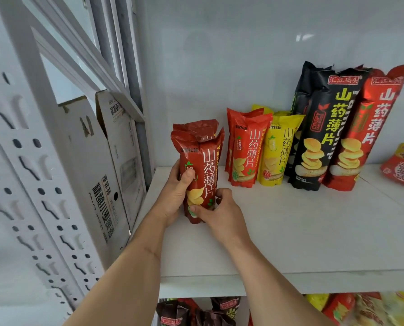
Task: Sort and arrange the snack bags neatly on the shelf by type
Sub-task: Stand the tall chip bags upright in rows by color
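Grey wall (243, 55), perforated upright (20, 161) left

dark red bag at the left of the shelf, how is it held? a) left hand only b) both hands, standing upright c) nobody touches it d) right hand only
b: the left hand and the right hand both curl around the lower part of the dark red bag, which stands upright on the shelf.

White shelf (290, 231) (upright snack bags (264, 149))
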Available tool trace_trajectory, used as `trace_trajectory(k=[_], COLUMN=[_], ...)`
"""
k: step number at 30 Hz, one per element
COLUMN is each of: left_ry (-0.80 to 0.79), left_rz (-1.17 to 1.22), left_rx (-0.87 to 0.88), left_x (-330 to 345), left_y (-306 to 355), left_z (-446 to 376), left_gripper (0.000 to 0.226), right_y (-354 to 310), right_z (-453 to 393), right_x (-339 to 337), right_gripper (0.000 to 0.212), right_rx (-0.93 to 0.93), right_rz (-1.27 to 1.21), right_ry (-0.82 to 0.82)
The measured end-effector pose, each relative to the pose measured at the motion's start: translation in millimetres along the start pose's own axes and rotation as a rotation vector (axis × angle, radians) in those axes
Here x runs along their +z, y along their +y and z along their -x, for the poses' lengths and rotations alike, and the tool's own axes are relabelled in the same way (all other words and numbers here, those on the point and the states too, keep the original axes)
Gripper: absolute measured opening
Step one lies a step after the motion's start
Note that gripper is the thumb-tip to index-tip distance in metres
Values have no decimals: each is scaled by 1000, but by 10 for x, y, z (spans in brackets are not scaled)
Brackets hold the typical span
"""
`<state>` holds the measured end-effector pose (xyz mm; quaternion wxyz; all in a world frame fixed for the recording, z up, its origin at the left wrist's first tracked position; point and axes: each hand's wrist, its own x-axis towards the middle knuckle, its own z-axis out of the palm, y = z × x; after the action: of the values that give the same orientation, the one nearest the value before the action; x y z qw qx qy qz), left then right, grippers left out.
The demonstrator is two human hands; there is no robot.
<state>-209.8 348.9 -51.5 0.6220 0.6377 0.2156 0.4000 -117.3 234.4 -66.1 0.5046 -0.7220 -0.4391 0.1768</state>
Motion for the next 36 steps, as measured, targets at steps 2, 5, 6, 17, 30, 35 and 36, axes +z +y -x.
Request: trace_trajectory(k=[2,5,6,17,30,35,36], left_ry=[4,16,20,53,71,91,92], left_rz=[-6,-23,-22,-42,-67,-45,-40], left_rx=[-2,-13,-18,-43,-59,-45,-38], left_x=[30,63,68,181,148,174,174], left_y=[-17,-55,-68,-180,-288,-328,-332], left_z=[-70,-210,-257,-861,-1203,-1265,-1270], left_gripper=[127,130,131,120,98,77,71], right_y=[31,69,78,236,266,316,334], right_z=[-78,-231,-283,-921,-1203,-1258,-1257], right_x=[-10,-25,-27,15,221,253,259], right_gripper=[68,66,64,68,65,69,71], right_rx=[6,3,1,2,36,20,9], right_rz=[-20,-25,-22,24,-1,-6,-1], right_ry=[-1,-1,2,70,201,224,220])
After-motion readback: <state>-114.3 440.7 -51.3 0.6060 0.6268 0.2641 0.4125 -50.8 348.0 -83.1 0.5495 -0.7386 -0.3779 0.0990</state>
